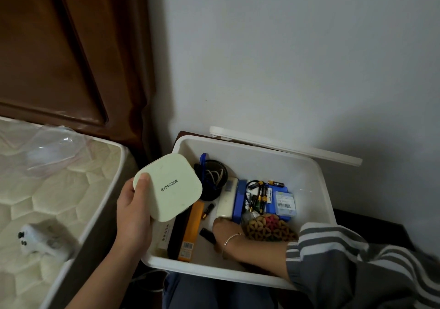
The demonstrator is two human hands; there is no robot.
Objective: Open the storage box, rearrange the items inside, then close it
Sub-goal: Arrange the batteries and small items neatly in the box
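Observation:
The white storage box (316,173) stands open on my lap, its lid (285,145) leaning behind it against the wall. My left hand (133,215) holds a pale rounded square device (171,189) over the box's left edge, thumb on its top. My right hand (226,232) reaches down to the box floor, beside a black stick (207,235) and a white power bank (227,200); its fingers are hidden. Inside lie loose batteries (259,195), a blue case (240,199), a patterned pouch (269,227), an orange carton (192,227) and a black cup with cables (212,180).
A mattress (47,201) is on the left with a white game controller (40,239) and clear plastic wrap (54,146) on it. A dark wooden headboard (59,46) rises behind it. The pale wall (285,58) is right behind the box.

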